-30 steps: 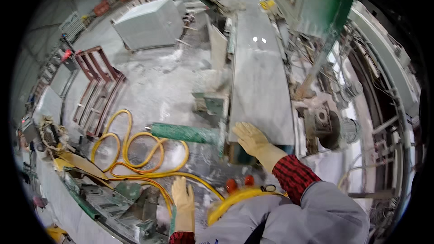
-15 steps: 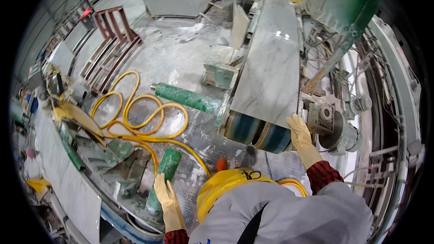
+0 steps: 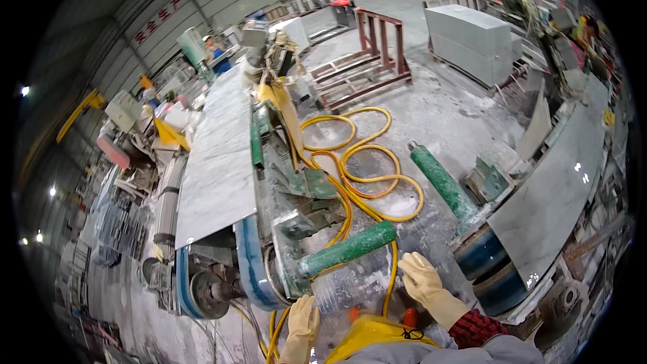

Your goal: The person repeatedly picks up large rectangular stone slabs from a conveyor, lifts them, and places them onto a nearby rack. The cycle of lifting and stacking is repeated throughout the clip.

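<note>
My left hand [image 3: 301, 329], in a cream rubber glove, is low in front of me near the end of the left belt conveyor. Its fingers are stretched out and nothing shows in it. My right hand [image 3: 430, 288], gloved alike, is held over the floor between the two conveyors, fingers extended and slightly bent, with nothing in it. Nearest to both hands is a green roller [image 3: 347, 249] jutting from the left conveyor's frame. A grey-veined marble slab [image 3: 219, 155] lies on that conveyor's blue belts [image 3: 255, 256]. Another marble slab [image 3: 549, 216] rests on the right conveyor.
Yellow hose [image 3: 387, 214] lies in loops on the wet floor. A second green roller [image 3: 441, 182] sticks out from the right conveyor. Farther off stand a brown metal rack [image 3: 381, 47] and a large pale block [image 3: 468, 37]. Another person [image 3: 217, 54] is at the far left.
The view has turned left, bringing the left conveyor and its slab to the fore. My right hand has come away from the near end of the right slab.
</note>
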`<move>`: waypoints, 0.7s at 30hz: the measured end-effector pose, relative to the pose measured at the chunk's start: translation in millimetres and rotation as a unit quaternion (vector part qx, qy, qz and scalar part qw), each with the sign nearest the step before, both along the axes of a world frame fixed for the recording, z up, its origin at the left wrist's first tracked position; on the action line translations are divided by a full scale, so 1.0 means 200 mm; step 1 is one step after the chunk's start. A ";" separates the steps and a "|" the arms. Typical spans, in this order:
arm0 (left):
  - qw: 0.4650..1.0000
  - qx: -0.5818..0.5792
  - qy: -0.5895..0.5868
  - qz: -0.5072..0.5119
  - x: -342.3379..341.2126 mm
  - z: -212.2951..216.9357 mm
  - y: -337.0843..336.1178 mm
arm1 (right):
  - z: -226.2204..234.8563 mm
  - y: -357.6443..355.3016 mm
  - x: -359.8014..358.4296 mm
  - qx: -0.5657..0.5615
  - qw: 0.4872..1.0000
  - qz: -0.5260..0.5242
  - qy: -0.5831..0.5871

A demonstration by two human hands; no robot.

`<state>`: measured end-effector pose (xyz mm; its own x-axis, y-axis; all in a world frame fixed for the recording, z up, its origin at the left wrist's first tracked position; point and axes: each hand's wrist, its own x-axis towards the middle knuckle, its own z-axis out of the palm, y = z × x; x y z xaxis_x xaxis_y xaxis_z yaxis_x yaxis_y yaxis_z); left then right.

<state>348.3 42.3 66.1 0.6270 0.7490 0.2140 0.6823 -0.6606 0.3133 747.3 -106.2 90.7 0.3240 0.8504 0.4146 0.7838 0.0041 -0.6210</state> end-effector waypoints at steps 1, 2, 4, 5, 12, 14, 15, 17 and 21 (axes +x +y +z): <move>1.000 -0.001 -0.006 0.013 -0.04 0.00 -0.02 | -0.04 0.07 -0.06 0.035 0.999 0.018 -0.008; 0.999 -0.020 -0.042 0.018 -0.08 0.01 -0.04 | -0.03 0.13 -0.12 0.046 0.998 0.038 -0.015; 0.998 0.013 -0.045 0.049 -0.22 -0.03 -0.07 | -0.02 0.22 -0.23 0.038 0.994 0.100 -0.003; 0.996 0.028 -0.048 0.065 -0.29 -0.05 -0.08 | -0.04 0.26 -0.30 0.021 0.991 0.132 0.000; 0.968 0.019 -0.117 0.220 -1.04 -0.24 -0.23 | 0.01 0.52 -1.09 -0.014 0.938 0.344 -0.037; 0.956 0.004 -0.139 0.257 -1.25 -0.29 -0.28 | 0.05 0.63 -1.32 -0.038 0.916 0.397 -0.045; 0.946 -0.006 -0.141 0.291 -1.37 -0.28 -0.32 | 0.10 0.70 -1.44 0.014 0.904 0.420 -0.075; 0.928 -0.030 -0.143 0.342 -1.55 -0.26 -0.38 | 0.20 0.85 -1.68 0.123 0.874 0.451 -0.130; 0.901 -0.072 -0.149 0.402 -1.79 -0.15 -0.37 | 0.23 1.15 -1.97 0.044 0.900 0.424 -0.091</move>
<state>-9.0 -32.6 35.9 -0.1986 0.9690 0.1471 0.7934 0.0708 0.6045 352.4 123.8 136.2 -0.5063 0.7206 0.4737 0.5637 0.6922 -0.4506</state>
